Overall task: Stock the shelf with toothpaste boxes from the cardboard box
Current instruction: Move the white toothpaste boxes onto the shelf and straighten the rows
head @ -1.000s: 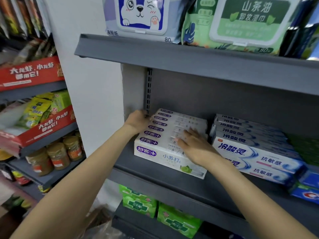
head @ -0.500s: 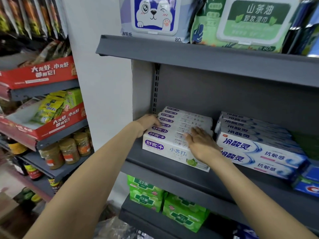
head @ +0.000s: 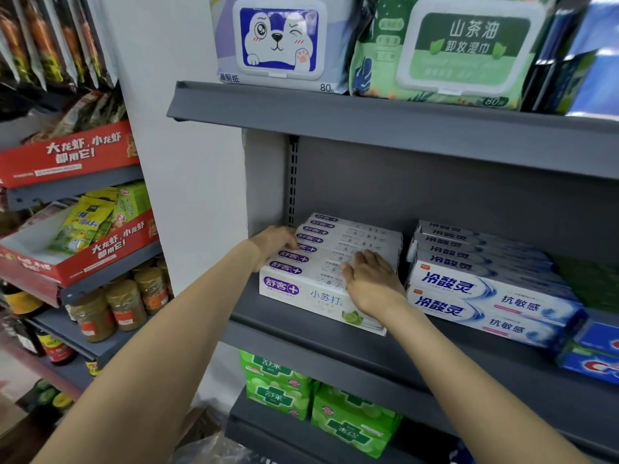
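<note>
Grey shelf: a metal shelf (head: 301, 333) at chest height carries the toothpaste stock; its back panel has a slotted upright at the left.
White toothpaste boxes: a block of white boxes with purple logos (head: 321, 262) lies at the left end of the shelf, long sides facing front, rows running back toward the panel; the front box shows a green lime print.
Left hand: the left hand (head: 276, 241) rests against the left ends of the white boxes, fingers bent round the end faces of the rear rows; how firmly it grips cannot be told.
Right hand: the right hand (head: 370, 279) lies flat on top of the block near its right end, fingers straight and slightly spread, pressing on the box tops.
Blue-and-white toothpaste boxes: a second stack (head: 485, 289) sits just beside the white block on the right, a narrow gap between them.
Upper shelf: two wet-wipe packs, one with a cartoon dog lid (head: 279, 41), one green (head: 465, 51).
Lower shelf: green boxes (head: 321, 400) stacked below.
Left rack: red display cartons (head: 67, 155) and jars (head: 124, 303) on a neighbouring rack.
</note>
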